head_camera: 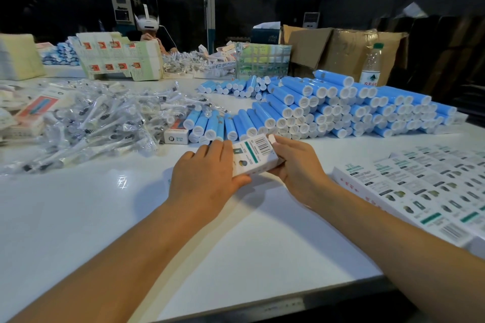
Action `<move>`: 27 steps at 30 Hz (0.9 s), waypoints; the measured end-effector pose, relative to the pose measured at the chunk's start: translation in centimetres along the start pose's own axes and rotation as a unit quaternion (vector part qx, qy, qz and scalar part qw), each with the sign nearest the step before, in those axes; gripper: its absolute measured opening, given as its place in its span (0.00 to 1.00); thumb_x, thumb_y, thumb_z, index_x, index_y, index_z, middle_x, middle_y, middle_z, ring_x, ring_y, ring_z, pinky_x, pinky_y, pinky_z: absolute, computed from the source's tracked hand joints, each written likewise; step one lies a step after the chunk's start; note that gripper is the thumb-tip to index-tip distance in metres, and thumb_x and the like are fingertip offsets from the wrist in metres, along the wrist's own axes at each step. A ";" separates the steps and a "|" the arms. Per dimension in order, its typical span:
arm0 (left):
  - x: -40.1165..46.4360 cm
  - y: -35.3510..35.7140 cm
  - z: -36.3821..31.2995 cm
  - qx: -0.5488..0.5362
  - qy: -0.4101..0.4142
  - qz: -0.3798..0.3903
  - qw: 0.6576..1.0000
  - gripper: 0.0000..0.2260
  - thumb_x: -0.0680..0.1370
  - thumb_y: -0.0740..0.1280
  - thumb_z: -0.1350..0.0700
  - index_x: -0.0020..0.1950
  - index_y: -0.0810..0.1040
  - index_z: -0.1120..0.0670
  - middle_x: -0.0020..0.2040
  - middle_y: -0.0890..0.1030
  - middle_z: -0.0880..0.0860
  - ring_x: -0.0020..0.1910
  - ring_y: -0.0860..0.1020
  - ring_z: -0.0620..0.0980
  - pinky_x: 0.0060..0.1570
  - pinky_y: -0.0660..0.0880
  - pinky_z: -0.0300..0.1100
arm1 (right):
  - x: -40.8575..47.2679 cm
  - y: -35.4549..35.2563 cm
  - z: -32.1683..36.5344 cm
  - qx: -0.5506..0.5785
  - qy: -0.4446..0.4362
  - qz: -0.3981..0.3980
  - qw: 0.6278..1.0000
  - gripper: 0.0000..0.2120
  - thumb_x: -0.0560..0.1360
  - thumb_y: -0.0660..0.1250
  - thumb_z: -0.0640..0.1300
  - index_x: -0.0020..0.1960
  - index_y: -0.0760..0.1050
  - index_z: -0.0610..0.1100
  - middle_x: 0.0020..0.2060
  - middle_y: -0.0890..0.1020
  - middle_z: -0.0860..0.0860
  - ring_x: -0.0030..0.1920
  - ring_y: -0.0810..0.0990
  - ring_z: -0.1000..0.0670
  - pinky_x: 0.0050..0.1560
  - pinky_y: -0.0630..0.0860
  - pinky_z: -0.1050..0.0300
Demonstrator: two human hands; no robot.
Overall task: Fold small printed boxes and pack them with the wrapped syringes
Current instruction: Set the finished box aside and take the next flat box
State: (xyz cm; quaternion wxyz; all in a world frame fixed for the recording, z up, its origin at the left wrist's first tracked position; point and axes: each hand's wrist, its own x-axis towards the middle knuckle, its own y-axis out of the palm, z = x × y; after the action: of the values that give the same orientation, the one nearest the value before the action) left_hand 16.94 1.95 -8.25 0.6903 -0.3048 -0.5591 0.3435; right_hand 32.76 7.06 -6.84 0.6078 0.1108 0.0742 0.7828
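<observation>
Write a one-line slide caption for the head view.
Both hands, left hand and right hand, hold a small printed box over the white table, between wrapped syringes and blue tubes.

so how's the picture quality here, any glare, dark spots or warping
Head view: a small glare patch on the white table left of the left hand; background behind the blue tubes is dim and underexposed; wide-angle bending stretches the forearms and edges; both hands and the small box are evenly lit, slightly soft.
</observation>
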 end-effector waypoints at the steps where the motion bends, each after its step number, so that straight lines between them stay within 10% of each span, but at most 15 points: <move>1: 0.0 -0.1 0.1 0.005 0.001 0.000 1.000 0.36 0.73 0.46 0.31 0.74 0.55 0.53 0.66 0.68 0.48 0.61 0.69 0.48 0.50 0.67 0.41 | 0.0 0.1 0.0 0.001 0.003 0.003 1.000 0.15 0.80 0.53 0.32 0.45 0.78 0.41 0.39 0.84 0.45 0.41 0.84 0.48 0.50 0.81 0.49; 6: -0.2 -0.8 0.1 0.056 0.010 0.005 0.998 0.38 0.73 0.45 0.32 0.74 0.55 0.56 0.66 0.68 0.51 0.60 0.70 0.50 0.50 0.67 0.42 | -0.1 0.0 0.2 0.045 0.047 0.016 0.998 0.16 0.78 0.53 0.28 0.48 0.79 0.41 0.45 0.84 0.41 0.44 0.84 0.46 0.48 0.82 0.51; 13: -0.3 -1.2 -0.4 0.092 0.058 -0.015 0.994 0.35 0.60 0.76 0.38 0.54 0.79 0.66 0.41 0.80 0.58 0.34 0.78 0.55 0.29 0.71 0.44 | 0.2 -0.4 0.3 0.108 0.130 0.008 0.986 0.18 0.77 0.50 0.29 0.59 0.74 0.38 0.48 0.82 0.39 0.49 0.81 0.42 0.56 0.76 0.44; 27: 0.0 -0.4 -0.3 0.031 -0.004 -0.025 0.999 0.35 0.75 0.50 0.32 0.73 0.55 0.54 0.65 0.69 0.49 0.60 0.70 0.48 0.47 0.66 0.41 | -0.4 0.5 0.2 -0.015 0.006 -0.034 0.999 0.15 0.78 0.57 0.32 0.62 0.74 0.39 0.49 0.81 0.44 0.48 0.81 0.50 0.49 0.81 0.57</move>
State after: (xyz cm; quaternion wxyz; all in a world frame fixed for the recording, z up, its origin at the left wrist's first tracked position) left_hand 17.25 1.70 -7.97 0.7053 -0.2681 -0.5585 0.3444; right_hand 32.43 6.57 -6.55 0.6352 0.0944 0.0704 0.7633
